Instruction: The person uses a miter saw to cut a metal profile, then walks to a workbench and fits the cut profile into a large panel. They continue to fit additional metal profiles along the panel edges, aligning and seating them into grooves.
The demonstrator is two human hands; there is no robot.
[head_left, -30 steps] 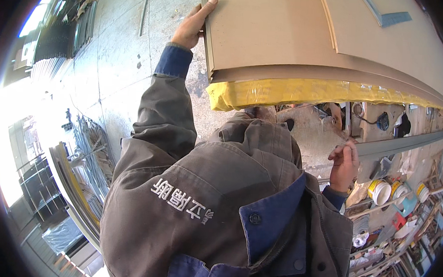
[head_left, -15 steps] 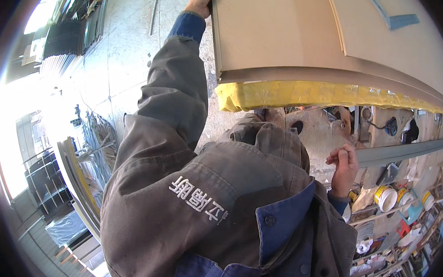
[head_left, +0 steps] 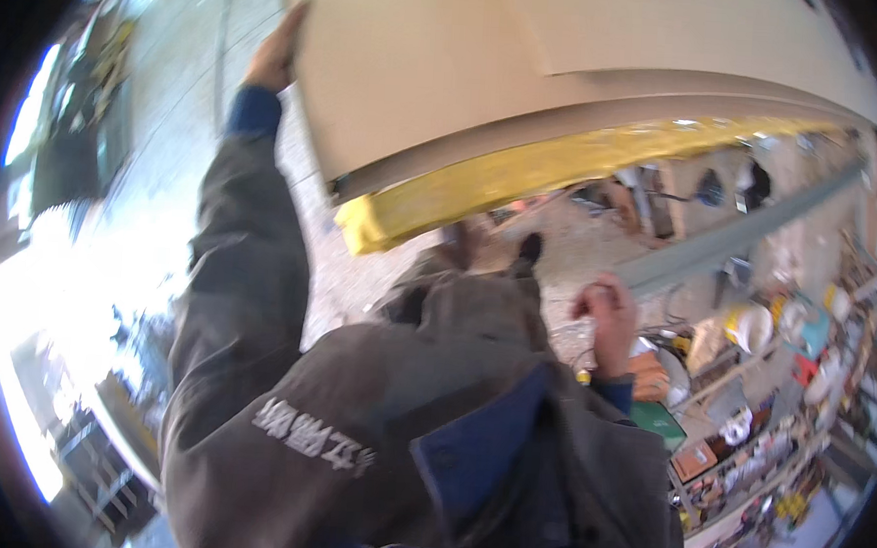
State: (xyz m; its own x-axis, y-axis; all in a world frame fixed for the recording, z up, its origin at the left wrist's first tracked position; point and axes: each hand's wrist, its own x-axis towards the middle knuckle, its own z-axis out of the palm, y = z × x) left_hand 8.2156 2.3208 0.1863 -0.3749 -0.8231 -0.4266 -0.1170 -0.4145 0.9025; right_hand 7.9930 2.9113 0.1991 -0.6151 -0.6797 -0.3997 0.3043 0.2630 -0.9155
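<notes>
A large beige panel [head_left: 528, 70] fills the upper part of the view, and everything here is placed relative to it. Its lower edge carries a strip of yellow tape [head_left: 523, 174] that curves from the lower left corner up toward the right. The left hand [head_left: 275, 52] lies flat against the panel's left edge, fingers stretched along it (a pressing hold rather than a closed grip), with the grey sleeve and blue cuff running down from it.

Below the panel's taped edge, well apart from it, the right hand [head_left: 605, 317] is curled into a tight fist; its grip is closed on a small crumpled silvery piece [head_left: 572, 339] that shows just beside the knuckles, too blurred to name further.

Under the panel lies a speckled floor [head_left: 599, 248], and a long grey rail [head_left: 748, 236] slants below the panel's right end. Lower right of the panel, cluttered shelves [head_left: 777, 431] hold white buckets [head_left: 748, 325] and assorted coloured containers.
</notes>
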